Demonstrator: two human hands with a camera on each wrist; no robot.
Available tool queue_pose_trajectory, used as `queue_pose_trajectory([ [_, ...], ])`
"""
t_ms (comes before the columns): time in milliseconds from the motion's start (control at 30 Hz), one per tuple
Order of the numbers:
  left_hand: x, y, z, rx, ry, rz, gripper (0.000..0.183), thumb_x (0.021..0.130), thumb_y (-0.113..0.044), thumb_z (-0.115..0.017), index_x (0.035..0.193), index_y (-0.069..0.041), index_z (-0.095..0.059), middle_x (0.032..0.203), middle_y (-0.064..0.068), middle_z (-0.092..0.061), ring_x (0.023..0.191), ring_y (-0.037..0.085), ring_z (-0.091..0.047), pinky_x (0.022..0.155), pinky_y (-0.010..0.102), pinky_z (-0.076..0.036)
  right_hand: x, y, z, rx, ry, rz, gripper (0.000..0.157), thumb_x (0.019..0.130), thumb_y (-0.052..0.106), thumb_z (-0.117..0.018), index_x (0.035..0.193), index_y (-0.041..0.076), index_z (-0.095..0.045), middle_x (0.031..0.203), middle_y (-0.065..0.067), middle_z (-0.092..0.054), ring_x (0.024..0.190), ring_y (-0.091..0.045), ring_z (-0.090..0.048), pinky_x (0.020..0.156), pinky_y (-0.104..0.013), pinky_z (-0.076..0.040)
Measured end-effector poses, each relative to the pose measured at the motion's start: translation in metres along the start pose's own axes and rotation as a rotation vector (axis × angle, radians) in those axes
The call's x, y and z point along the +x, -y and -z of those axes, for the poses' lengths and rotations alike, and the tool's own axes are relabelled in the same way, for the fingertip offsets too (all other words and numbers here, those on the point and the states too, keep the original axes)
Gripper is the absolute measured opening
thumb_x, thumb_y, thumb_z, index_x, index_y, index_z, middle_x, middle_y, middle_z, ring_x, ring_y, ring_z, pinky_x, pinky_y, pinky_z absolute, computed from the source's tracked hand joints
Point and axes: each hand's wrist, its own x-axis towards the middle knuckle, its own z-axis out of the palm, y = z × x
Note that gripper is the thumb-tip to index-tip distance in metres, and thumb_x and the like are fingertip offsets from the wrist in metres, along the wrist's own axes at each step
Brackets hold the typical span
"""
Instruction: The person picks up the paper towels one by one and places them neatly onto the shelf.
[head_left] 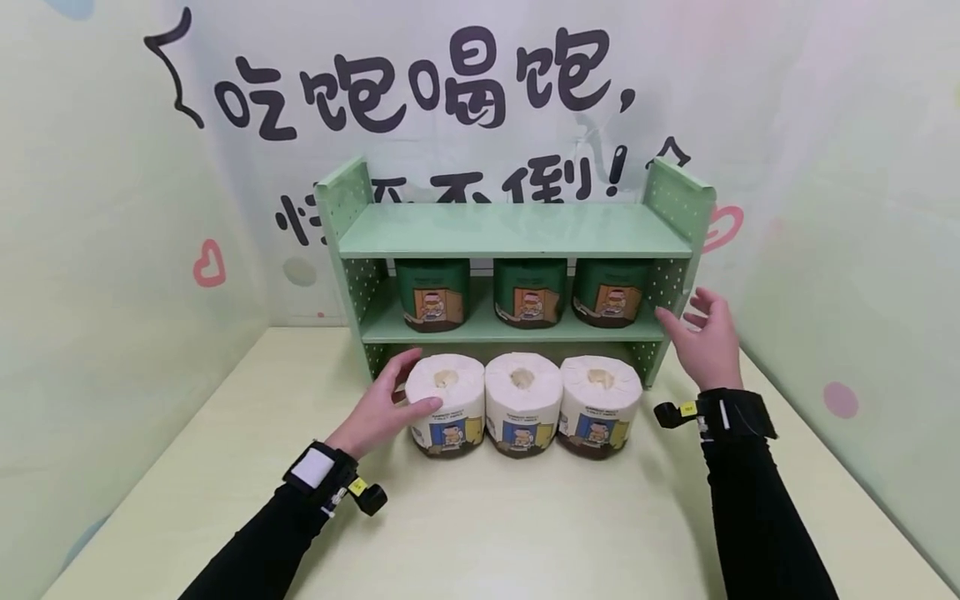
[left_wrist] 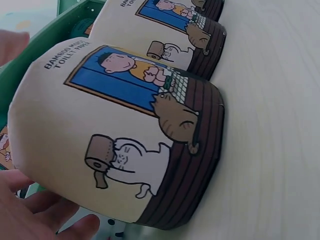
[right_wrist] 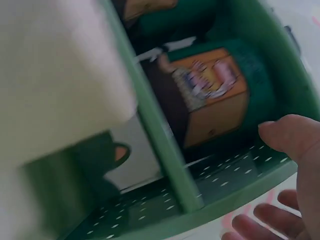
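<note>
In the head view, three white-wrapped toilet paper rolls stand side by side on the table: a left roll (head_left: 447, 417), a middle roll (head_left: 522, 412) and a right roll (head_left: 600, 408). My left hand (head_left: 381, 410) is at the left roll, its thumb across the roll's upper front and its fingers along the far left side. The left wrist view shows those fingers (left_wrist: 45, 210) beside the printed wrapper; firm contact cannot be made out. My right hand (head_left: 705, 342), fingers spread and loosely bent, is beside the green shelf's (head_left: 517, 229) right panel, holding nothing.
Three green-wrapped rolls stand on the shelf's middle board: left (head_left: 432, 292), centre (head_left: 530, 292) and right (head_left: 611, 292). The white rolls stand in front of the lower compartment. A printed backdrop (head_left: 480, 150) rises behind the pale table (head_left: 495, 533).
</note>
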Motion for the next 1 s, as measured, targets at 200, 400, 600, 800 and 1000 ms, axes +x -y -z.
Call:
queue_pose_trajectory([
  [200,0.001,0.001,-0.005,0.024,0.016,0.038,0.101,0.082,-0.039,-0.083,0.156,-0.015,-0.018,0.148,0.013,-0.033,0.128,0.029,-0.038,0.105,0.058,-0.032,0.003,-0.022,-0.002,-0.093,0.096,-0.001,0.074,0.099,0.043,-0.06,0.152,0.002,-0.03,0.145,-0.022,-0.04,0.125,-0.036,-0.043,0.099,-0.055,-0.042],
  [400,0.001,0.005,-0.008,0.035,0.029,0.059,0.106,0.081,-0.033,-0.084,0.157,-0.017,-0.012,0.148,0.015,-0.033,0.127,0.028,-0.04,0.106,0.057,-0.031,0.007,-0.036,-0.007,-0.214,0.134,0.012,0.055,0.104,0.041,-0.053,0.141,0.001,-0.048,0.133,-0.026,-0.052,0.117,-0.038,-0.051,0.094,-0.058,-0.044],
  [600,-0.007,-0.016,-0.008,0.002,0.054,0.055,0.107,0.081,-0.019,-0.084,0.157,-0.007,-0.009,0.147,0.02,-0.033,0.128,0.03,-0.038,0.107,0.058,-0.03,0.008,-0.043,-0.011,-0.292,0.12,0.066,0.045,0.106,0.038,-0.048,0.122,-0.001,-0.063,0.111,-0.024,-0.066,0.097,-0.036,-0.058,0.078,-0.051,-0.047],
  [800,-0.007,-0.012,-0.009,-0.01,0.071,0.032,0.11,0.078,-0.021,-0.087,0.156,-0.009,-0.011,0.145,0.016,-0.036,0.126,0.03,-0.04,0.104,0.061,-0.031,0.007,-0.043,-0.012,-0.293,0.093,0.088,0.041,0.106,0.036,-0.049,0.112,-0.001,-0.067,0.091,-0.019,-0.066,0.079,-0.029,-0.053,0.066,-0.039,-0.042],
  [1000,0.0,0.013,-0.01,0.016,0.067,0.029,0.12,0.07,-0.03,-0.093,0.157,-0.021,-0.01,0.147,0.007,-0.035,0.128,0.025,-0.037,0.106,0.063,-0.026,0.006,-0.041,-0.013,-0.297,0.09,0.096,0.041,0.106,0.034,-0.048,0.112,-0.002,-0.066,0.088,-0.018,-0.064,0.077,-0.031,-0.052,0.064,-0.038,-0.04],
])
